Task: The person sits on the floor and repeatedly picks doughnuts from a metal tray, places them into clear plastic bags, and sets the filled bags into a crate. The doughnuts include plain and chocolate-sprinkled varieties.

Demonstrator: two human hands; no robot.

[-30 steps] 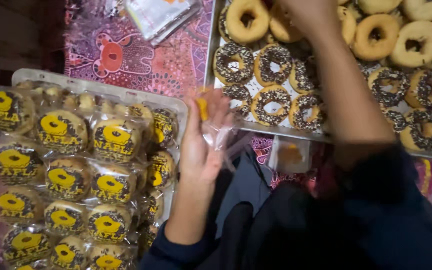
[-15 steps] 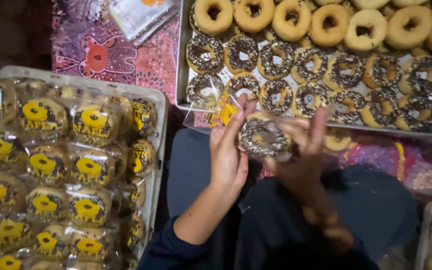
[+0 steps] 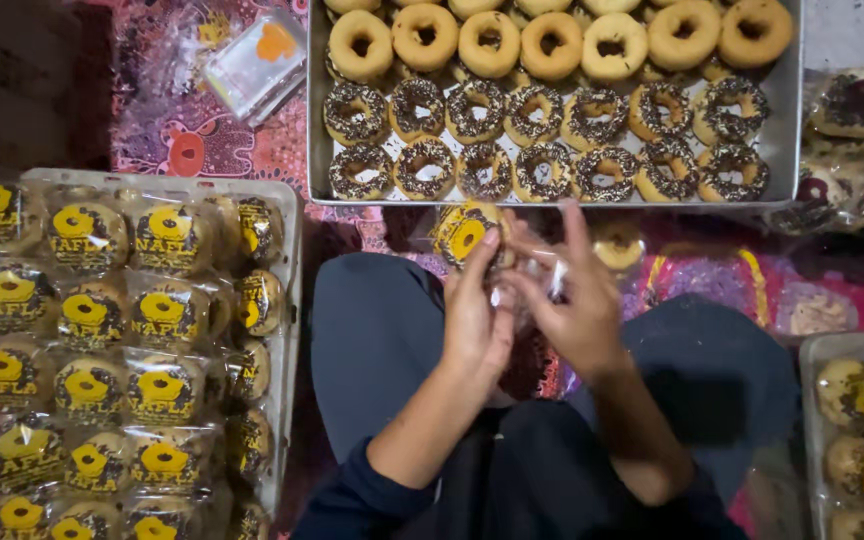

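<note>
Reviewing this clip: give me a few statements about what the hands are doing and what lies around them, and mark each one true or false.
1. Both hands, the left hand and the right hand, hold a clear plastic bag with a yellow label. True.
2. The metal tray holds only plain doughnuts. False: plain doughnuts fill the far rows, and chocolate-sprinkled doughnuts fill the near rows.
3. The white tray to the person's left is full of bagged doughnuts. True.
4. The right hand is reaching into the metal tray. False: it is at the bag, over the person's lap.
</note>
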